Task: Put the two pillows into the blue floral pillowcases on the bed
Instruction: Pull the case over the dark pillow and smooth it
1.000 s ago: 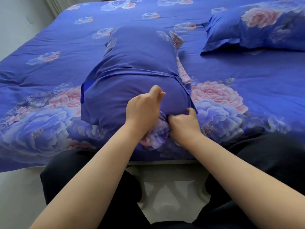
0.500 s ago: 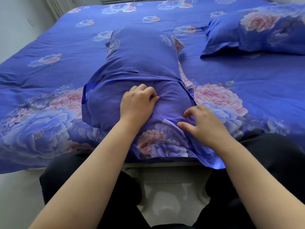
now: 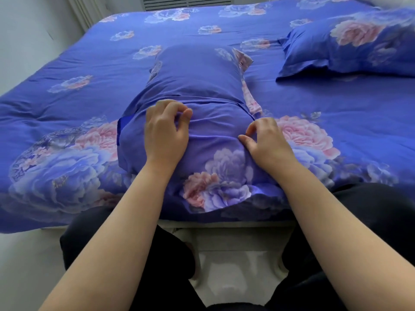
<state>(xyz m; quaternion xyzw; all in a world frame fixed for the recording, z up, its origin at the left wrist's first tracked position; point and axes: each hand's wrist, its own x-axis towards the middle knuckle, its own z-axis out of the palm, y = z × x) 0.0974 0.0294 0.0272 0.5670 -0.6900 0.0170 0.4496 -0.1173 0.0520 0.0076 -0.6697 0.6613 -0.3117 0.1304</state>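
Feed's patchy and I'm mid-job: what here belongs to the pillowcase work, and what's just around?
In the job:
near pillow in its case
left hand, pinching the case
right hand, on the case
second cased pillow

Just around:
floral bedspread
wall vent

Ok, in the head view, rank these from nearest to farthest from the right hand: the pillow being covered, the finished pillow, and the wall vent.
From the right hand:
1. Pillow being covered: directly under the hand, front centre of the bed.
2. Finished pillow: farther back, on the right.
3. Wall vent: beyond the bed's far edge, top centre.
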